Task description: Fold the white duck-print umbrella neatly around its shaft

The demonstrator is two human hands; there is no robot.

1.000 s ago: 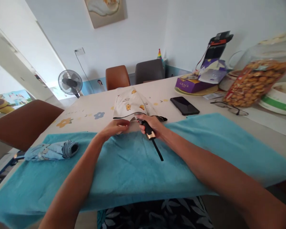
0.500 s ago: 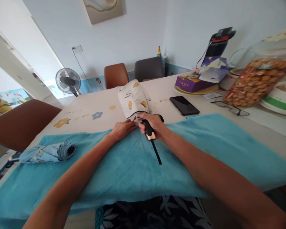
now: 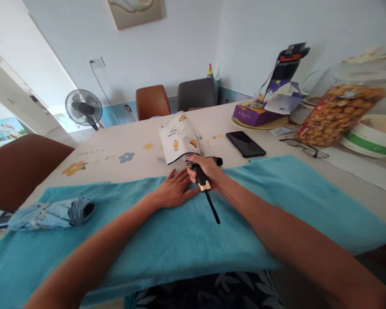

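Observation:
My right hand (image 3: 206,169) is wrapped round the black handle of a folding umbrella (image 3: 180,139). A gold band and a dangling black strap mark the handle's near end. The umbrella's white fabric, printed with small cartoon figures and edged in black, lies loosely folded beyond the hand. My left hand (image 3: 175,189) rests palm down on the turquoise towel (image 3: 180,240), fingers outstretched, close beside the handle. Right of my right hand a short black piece (image 3: 218,161) pokes out; what it belongs to is unclear. A rolled light-blue fabric bundle (image 3: 53,213) lies at the towel's left.
A black phone (image 3: 245,143) lies beyond the towel. Glasses (image 3: 305,148), a purple box (image 3: 255,115), a dark bottle (image 3: 286,64), a jar of snacks (image 3: 339,113) and a white-and-green bowl (image 3: 366,141) crowd the right side. Chairs (image 3: 152,103) and a fan (image 3: 83,107) stand around the table.
My left hand has moved from the edge of the umbrella's fabric back toward me and flattened on the towel. My right hand keeps its grip on the handle. The view has shifted slightly.

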